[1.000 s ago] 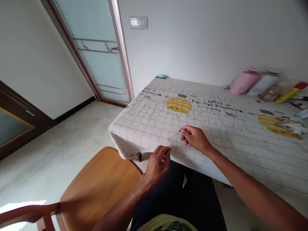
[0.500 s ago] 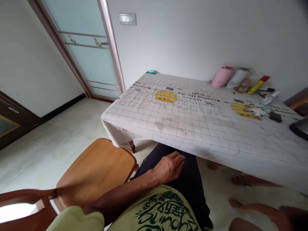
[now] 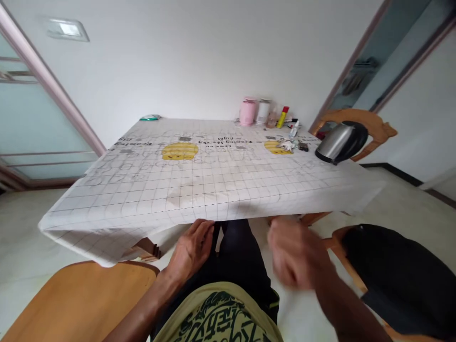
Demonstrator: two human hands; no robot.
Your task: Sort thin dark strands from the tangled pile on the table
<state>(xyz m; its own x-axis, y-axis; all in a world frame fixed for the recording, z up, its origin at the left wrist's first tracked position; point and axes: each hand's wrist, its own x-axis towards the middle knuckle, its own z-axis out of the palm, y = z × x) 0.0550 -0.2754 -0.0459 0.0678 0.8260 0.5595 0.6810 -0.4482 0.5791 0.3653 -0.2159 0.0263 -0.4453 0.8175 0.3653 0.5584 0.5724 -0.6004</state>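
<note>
Left hand (image 3: pixel 194 247) near tablecloth (image 3: pixel 142 199); right (image 3: pixel 295 251) blurred

white wall (image 3: pixel 199 57) with light switch (image 3: pixel 67 29), frosted door (image 3: pixel 32 118) at left, pale floor (image 3: pixel 21 228), wooden chair (image 3: pixel 85 299)

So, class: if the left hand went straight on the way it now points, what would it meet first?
Most likely the tablecloth, at its near edge just beyond the left hand; depth is unclear, so they may already be touching.

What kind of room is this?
Probably a dining area in someone's home: there's a cloth-covered table with a metal kettle standing on it, and wooden chairs around it.
</note>
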